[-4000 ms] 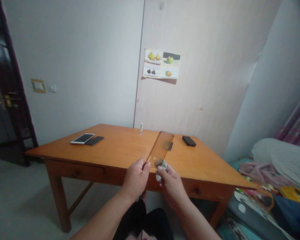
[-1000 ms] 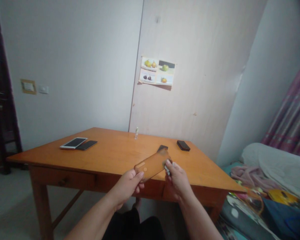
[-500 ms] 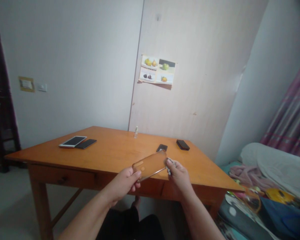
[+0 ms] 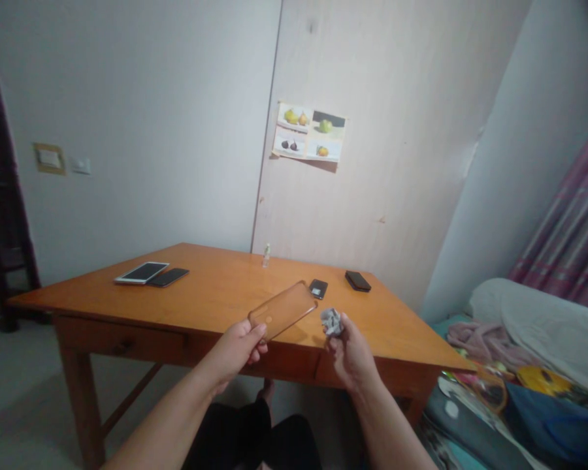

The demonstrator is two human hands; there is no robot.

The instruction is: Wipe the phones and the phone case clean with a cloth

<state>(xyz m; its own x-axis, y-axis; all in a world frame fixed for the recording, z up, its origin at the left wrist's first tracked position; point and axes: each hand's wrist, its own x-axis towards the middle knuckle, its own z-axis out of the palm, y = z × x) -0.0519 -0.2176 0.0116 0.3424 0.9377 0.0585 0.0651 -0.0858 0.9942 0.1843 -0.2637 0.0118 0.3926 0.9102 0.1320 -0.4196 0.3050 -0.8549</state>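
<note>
A clear, brownish phone case [image 4: 287, 310] is pinched at its lower left corner by my left hand [image 4: 245, 343], thumb on top. It is held tilted above the front edge of the wooden table [image 4: 215, 294]. My right hand [image 4: 350, 349] grips a crumpled grey-white tissue [image 4: 331, 322] between thumb and fingers, just right of the case and apart from it. Beyond the case lies a small dark phone-like object [image 4: 318, 288] with a pale patch.
At the table's left lie a white tablet [image 4: 143, 273] and a dark phone [image 4: 169, 277]. A small clear bottle [image 4: 266, 255] stands at the back, and a black wallet-like object [image 4: 357, 281] lies at the right. Cloths and bags [image 4: 543, 405] are piled on the right.
My right hand has drawn the tissue away from the case's right end, and the tissue now shows more fully. My left hand has shifted slightly left with the case.
</note>
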